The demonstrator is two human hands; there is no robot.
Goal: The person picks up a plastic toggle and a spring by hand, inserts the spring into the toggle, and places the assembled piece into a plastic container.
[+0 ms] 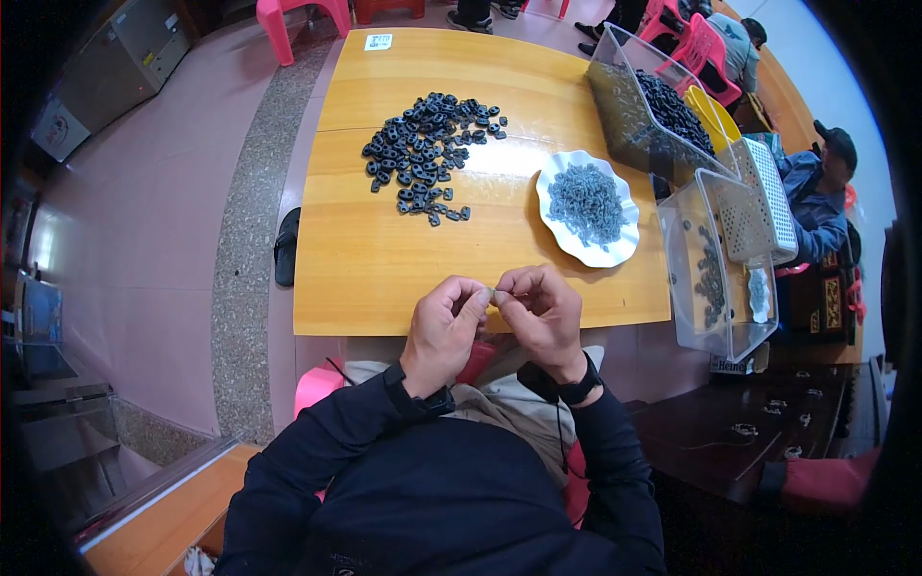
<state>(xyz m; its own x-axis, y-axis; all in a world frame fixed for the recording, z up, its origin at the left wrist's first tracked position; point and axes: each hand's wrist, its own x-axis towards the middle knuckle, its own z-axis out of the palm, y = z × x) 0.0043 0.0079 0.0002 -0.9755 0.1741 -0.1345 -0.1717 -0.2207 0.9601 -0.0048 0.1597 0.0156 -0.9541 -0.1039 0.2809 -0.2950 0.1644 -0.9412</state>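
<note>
My left hand (446, 324) and my right hand (540, 312) meet over the table's near edge, fingertips pinched together. Between them is a small greyish-brown piece (493, 294), mostly covered by the fingers and too small to name. Beyond the hands, a loose pile of small black plastic pieces with holes (423, 144) spreads over the wooden table (384, 274). Right of that pile stands a white scalloped dish (615, 252), heaped with small translucent grey-blue pieces (588, 200).
A clear bin (619, 115) of black pieces stands at the table's far right. Nearer, another clear bin (687, 302) holds some dark pieces, beside a white perforated basket (764, 197). A person in a dark cap (837, 144) is at the right. Pink chairs (706, 53) stand behind.
</note>
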